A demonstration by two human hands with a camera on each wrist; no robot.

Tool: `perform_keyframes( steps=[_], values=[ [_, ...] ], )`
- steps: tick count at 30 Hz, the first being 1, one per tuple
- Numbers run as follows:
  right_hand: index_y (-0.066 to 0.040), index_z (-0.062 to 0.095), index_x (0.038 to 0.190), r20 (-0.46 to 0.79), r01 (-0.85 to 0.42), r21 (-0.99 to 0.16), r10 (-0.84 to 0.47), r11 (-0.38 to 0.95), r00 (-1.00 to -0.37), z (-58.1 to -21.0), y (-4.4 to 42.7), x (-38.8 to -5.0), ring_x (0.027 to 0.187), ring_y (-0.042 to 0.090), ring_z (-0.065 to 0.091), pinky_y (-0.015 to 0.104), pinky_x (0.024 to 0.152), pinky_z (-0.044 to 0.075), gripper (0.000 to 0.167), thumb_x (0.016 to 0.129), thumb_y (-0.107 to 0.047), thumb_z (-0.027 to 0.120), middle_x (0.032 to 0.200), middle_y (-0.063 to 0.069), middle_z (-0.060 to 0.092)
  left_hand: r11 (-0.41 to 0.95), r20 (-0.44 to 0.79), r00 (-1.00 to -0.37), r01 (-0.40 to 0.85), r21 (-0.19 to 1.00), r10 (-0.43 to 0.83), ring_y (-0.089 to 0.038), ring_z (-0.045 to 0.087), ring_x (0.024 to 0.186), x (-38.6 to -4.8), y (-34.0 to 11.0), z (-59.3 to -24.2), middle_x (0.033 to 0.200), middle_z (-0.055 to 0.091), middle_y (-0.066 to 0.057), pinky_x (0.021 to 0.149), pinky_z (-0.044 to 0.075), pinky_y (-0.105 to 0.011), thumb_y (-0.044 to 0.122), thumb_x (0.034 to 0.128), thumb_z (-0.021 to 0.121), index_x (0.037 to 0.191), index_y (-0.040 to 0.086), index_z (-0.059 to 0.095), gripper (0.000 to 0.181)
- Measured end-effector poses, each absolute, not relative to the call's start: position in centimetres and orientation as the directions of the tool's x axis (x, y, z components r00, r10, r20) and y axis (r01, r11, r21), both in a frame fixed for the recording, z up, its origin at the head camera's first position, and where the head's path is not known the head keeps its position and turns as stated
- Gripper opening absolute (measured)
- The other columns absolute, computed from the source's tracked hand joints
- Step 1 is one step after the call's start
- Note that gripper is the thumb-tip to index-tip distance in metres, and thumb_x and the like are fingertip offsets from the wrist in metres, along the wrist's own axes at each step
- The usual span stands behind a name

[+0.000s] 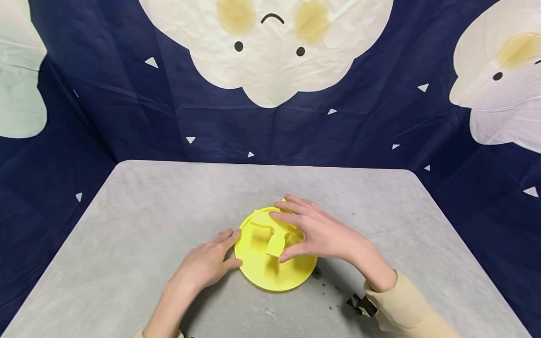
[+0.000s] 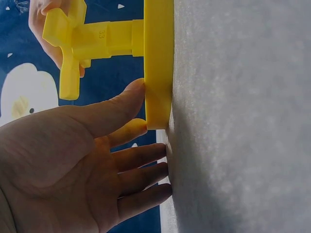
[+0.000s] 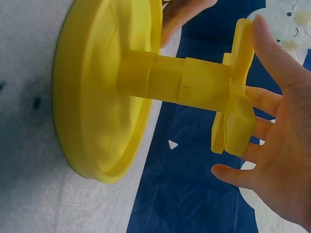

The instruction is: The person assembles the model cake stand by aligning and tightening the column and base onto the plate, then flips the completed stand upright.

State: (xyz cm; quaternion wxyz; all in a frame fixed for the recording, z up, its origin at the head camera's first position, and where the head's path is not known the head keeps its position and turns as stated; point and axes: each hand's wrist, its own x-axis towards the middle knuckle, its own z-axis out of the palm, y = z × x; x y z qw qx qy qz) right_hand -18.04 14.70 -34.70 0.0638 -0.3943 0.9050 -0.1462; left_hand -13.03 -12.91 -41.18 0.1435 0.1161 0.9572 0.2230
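A yellow plastic stand has a round, rimmed base (image 1: 270, 277) lying flat on the table. From the base's middle a stepped column (image 3: 167, 77) rises, with small raised digits on its side. Flat arms branch out from the top piece (image 1: 274, 241) of the column. At the base's left edge my left hand (image 1: 207, 263) rests, thumb and index finger touching the rim, its other fingers extended down to the table. My right hand (image 1: 327, 232) reaches round the top piece from the right. Its thumb is at one arm's tip, and the fingers bend behind the others.
The grey table (image 1: 169, 197) carries a few dark specks (image 1: 317, 272) right of the base. A small black device (image 1: 362, 305) sits by the right sleeve (image 1: 405, 305). Dark blue cloth (image 1: 296, 136) with cloud faces and white triangles hangs behind and at both sides.
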Motion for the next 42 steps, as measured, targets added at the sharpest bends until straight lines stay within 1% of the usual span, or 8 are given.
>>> perform_keyframes(
  steps=[12, 18, 24, 27, 31, 33, 37, 42],
  values=[
    [-0.021, 0.051, 0.153, 0.019, -0.725, -0.234, -0.742, 0.648, -0.670, -34.7, 14.8, -18.0, 0.158, 0.032, 0.030, 0.058, 0.124, 0.032, 0.091, 0.080, -0.070, 0.075, 0.162, 0.004, 0.046, 0.871, -0.212, -0.935, 0.159, 0.464, 0.284, -0.040, 0.044, 0.149, -12.9, -12.7, -41.2, 0.162, 0.044, -0.016, 0.111, 0.043, -0.066, 0.039, 0.0956, 0.071, 0.158, 0.016, 0.044, 0.072],
    [-0.022, 0.050, 0.154, 0.030, -0.729, -0.234, -0.744, 0.644, -0.667, -34.8, 15.1, -18.0, 0.158, 0.031, 0.030, 0.058, 0.124, 0.032, 0.091, 0.081, -0.071, 0.073, 0.164, 0.004, 0.043, 0.871, -0.206, -0.936, 0.162, 0.464, 0.284, -0.040, 0.044, 0.148, -12.9, -12.5, -41.1, 0.162, 0.044, -0.016, 0.111, 0.043, -0.066, 0.038, 0.0957, 0.071, 0.157, 0.015, 0.044, 0.071],
    [-0.026, 0.046, 0.156, 0.056, -0.694, -0.297, -0.714, 0.655, -0.698, -35.2, 16.5, -18.0, 0.160, 0.028, 0.027, 0.058, 0.126, 0.030, 0.090, 0.083, -0.071, 0.072, 0.170, 0.001, 0.032, 0.875, -0.230, -0.930, 0.158, 0.457, 0.288, -0.039, 0.041, 0.151, -13.1, -12.3, -41.1, 0.164, 0.041, -0.014, 0.112, 0.042, -0.066, 0.040, 0.0961, 0.071, 0.159, 0.017, 0.041, 0.073],
    [-0.031, 0.043, 0.157, 0.069, -0.670, -0.323, -0.689, 0.668, -0.721, -35.6, 17.3, -18.2, 0.157, 0.026, 0.032, 0.057, 0.124, 0.034, 0.087, 0.085, -0.070, 0.070, 0.169, -0.002, 0.032, 0.881, -0.239, -0.929, 0.155, 0.447, 0.284, -0.040, 0.040, 0.151, -13.0, -12.3, -41.2, 0.165, 0.040, -0.015, 0.113, 0.042, -0.066, 0.041, 0.0957, 0.071, 0.159, 0.016, 0.041, 0.075],
    [-0.037, 0.038, 0.159, 0.067, -0.620, -0.379, -0.647, 0.688, -0.759, -36.4, 18.2, -18.4, 0.153, 0.024, 0.038, 0.055, 0.120, 0.041, 0.080, 0.090, -0.062, 0.070, 0.168, -0.006, 0.033, 0.888, -0.234, -0.932, 0.155, 0.433, 0.276, -0.039, 0.041, 0.151, -12.7, -12.6, -41.3, 0.164, 0.040, -0.016, 0.112, 0.044, -0.065, 0.042, 0.0954, 0.071, 0.159, 0.015, 0.040, 0.076],
    [-0.038, 0.037, 0.159, 0.064, -0.593, -0.416, -0.628, 0.690, -0.776, -36.8, 18.9, -18.5, 0.153, 0.021, 0.040, 0.053, 0.120, 0.042, 0.077, 0.093, -0.060, 0.068, 0.167, -0.008, 0.035, 0.890, -0.225, -0.934, 0.161, 0.427, 0.277, -0.039, 0.041, 0.151, -12.7, -12.6, -41.4, 0.164, 0.040, -0.015, 0.111, 0.044, -0.066, 0.043, 0.0958, 0.070, 0.159, 0.015, 0.040, 0.076],
    [-0.033, 0.036, 0.160, 0.072, -0.560, -0.499, -0.612, 0.662, -0.788, -37.4, 20.2, -18.7, 0.153, 0.021, 0.041, 0.054, 0.120, 0.042, 0.067, 0.101, -0.051, 0.061, 0.165, -0.008, 0.039, 0.892, -0.204, -0.938, 0.176, 0.416, 0.279, -0.039, 0.043, 0.150, -12.6, -12.4, -41.3, 0.164, 0.041, -0.016, 0.110, 0.046, -0.065, 0.042, 0.0967, 0.069, 0.159, 0.014, 0.041, 0.074],
    [-0.024, 0.039, 0.160, 0.054, -0.493, -0.609, -0.587, 0.622, -0.808, -38.4, 21.6, -19.1, 0.142, 0.027, 0.054, 0.057, 0.114, 0.047, 0.051, 0.111, -0.034, 0.046, 0.159, 0.002, 0.050, 0.896, -0.193, -0.939, 0.189, 0.403, 0.285, -0.040, 0.043, 0.149, -12.6, -12.2, -41.3, 0.163, 0.042, -0.017, 0.109, 0.046, -0.065, 0.041, 0.0975, 0.068, 0.159, 0.012, 0.041, 0.073]
  ],
)
